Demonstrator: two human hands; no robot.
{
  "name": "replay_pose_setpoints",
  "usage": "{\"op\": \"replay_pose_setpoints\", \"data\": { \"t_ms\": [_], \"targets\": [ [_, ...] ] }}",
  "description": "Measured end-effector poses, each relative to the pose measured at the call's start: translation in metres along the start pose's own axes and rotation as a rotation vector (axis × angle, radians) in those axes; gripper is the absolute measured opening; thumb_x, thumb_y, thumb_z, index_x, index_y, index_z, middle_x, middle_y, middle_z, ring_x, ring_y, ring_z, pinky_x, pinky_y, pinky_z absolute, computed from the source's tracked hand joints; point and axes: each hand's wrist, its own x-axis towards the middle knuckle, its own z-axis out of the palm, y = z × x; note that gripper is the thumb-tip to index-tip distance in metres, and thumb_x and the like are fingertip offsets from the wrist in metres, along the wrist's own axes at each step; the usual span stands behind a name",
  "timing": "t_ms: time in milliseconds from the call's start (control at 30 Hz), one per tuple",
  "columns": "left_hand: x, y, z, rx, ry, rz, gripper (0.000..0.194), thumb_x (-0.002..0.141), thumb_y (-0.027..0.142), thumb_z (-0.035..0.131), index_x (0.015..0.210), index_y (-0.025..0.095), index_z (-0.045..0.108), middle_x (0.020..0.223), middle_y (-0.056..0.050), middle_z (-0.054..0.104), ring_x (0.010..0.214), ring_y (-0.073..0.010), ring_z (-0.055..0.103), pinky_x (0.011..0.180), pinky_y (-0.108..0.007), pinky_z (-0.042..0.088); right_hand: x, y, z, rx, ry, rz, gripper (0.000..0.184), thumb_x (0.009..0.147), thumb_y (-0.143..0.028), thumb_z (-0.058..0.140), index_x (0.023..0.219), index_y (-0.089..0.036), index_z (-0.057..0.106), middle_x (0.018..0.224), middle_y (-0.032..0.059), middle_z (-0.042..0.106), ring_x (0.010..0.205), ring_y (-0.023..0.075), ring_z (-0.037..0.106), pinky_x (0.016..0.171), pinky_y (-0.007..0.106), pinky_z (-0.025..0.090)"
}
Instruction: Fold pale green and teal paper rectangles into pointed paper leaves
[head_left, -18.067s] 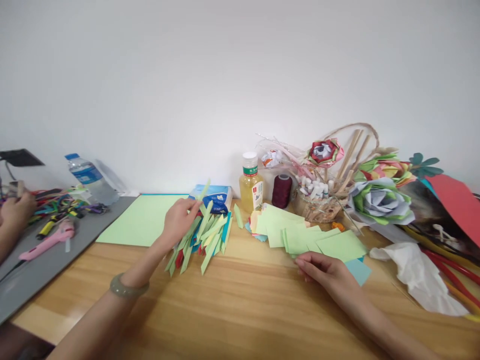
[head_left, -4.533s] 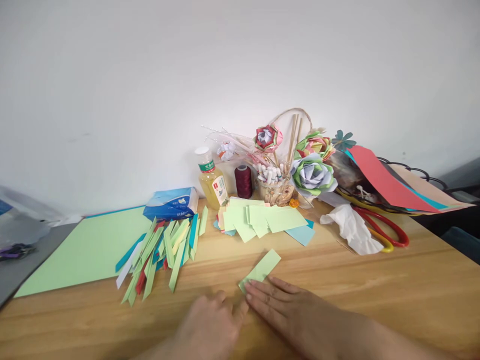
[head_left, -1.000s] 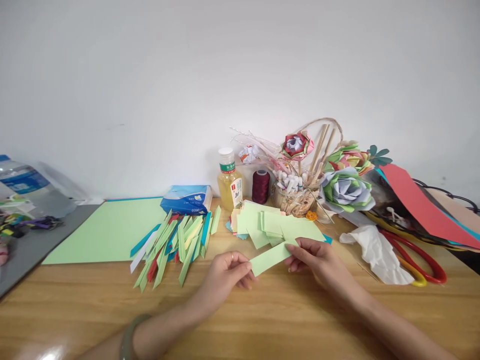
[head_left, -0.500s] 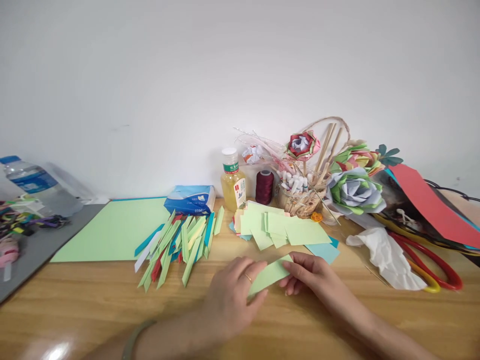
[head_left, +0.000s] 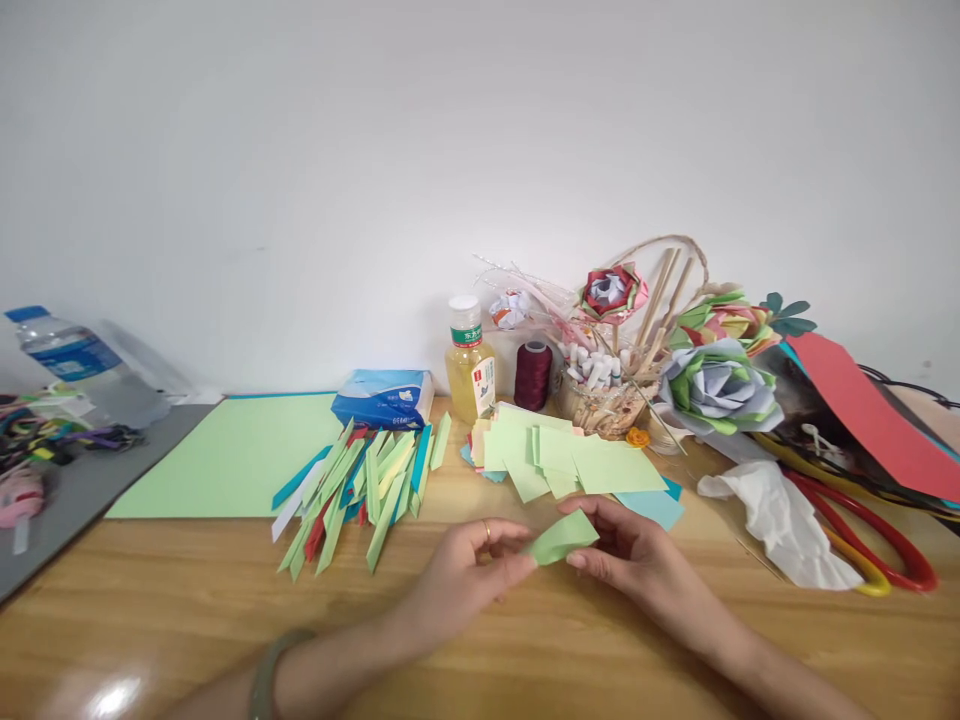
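A small light-green piece of folded paper (head_left: 561, 538) is held just above the wooden table between both hands. My left hand (head_left: 476, 565) pinches its left end, thumb in front and fingers behind. My right hand (head_left: 626, 545) grips the right end between thumb and fingers. Behind the hands lies a loose pile of green paper rectangles (head_left: 615, 466), with a light-blue sheet (head_left: 654, 508) beneath its right side. To the left is a heap of folded paper strips (head_left: 352, 495), mostly green with some blue, red and white.
A large green sheet (head_left: 202, 460) and a blue tissue pack (head_left: 382, 397) lie left. At the back stand a glue bottle (head_left: 466, 370), a thread spool (head_left: 532, 375) and a basket (head_left: 607, 408). Right are paper flowers (head_left: 720, 385), crumpled tissue (head_left: 784, 525) and red-handled scissors (head_left: 892, 535).
The paper has turned in the hands and now looks shorter. My left thumb has come up onto its front, and my right thumb has moved to its lower edge. The view shifted slightly.
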Motion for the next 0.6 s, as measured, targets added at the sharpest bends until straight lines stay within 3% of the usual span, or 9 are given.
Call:
{"op": "replay_pose_setpoints", "data": {
  "t_ms": [200,333,500,600],
  "targets": [
    [0.001,0.003,-0.001,-0.106,0.081,-0.004,0.042,0.068,0.047,0.067,0.089,0.010,0.063,0.060,0.001,0.054,0.053,-0.0096,0.049,0.052,-0.022,0.043,-0.002,0.005,0.000,-0.120,-0.029,0.046,0.030,0.078,-0.045,0.061,0.091,-0.018,0.057,0.073,-0.0006,0.054,0.065,0.0138,0.048,0.057,0.025,0.038],
    [0.003,0.002,-0.003,-0.110,0.125,-0.025,0.043,0.066,0.046,0.069,0.089,0.011,0.063,0.056,0.003,0.052,0.050,-0.0101,0.050,0.052,-0.024,0.044,-0.003,0.002,-0.001,-0.165,-0.049,0.084,0.024,0.083,-0.042,0.052,0.079,-0.018,0.052,0.067,-0.0030,0.047,0.061,0.0119,0.042,0.054,0.023,0.034],
    [0.003,0.001,-0.004,-0.271,0.150,0.027,0.048,0.061,0.032,0.076,0.102,0.014,0.059,0.075,-0.001,0.062,0.068,-0.0148,0.059,0.064,-0.026,0.048,-0.005,-0.004,0.000,-0.327,-0.032,0.135,0.032,0.083,-0.043,0.046,0.064,-0.019,0.047,0.058,-0.0044,0.041,0.055,0.0108,0.036,0.049,0.023,0.028],
    [0.003,0.000,-0.001,-0.422,0.138,0.061,0.075,0.061,0.027,0.079,0.126,0.016,0.044,0.099,-0.007,0.066,0.087,-0.0179,0.061,0.080,-0.029,0.046,-0.007,-0.006,0.004,-0.404,0.008,0.120,0.036,0.085,-0.044,0.042,0.062,-0.018,0.051,0.055,-0.0032,0.046,0.052,0.0114,0.040,0.047,0.023,0.030]
  ]
}}
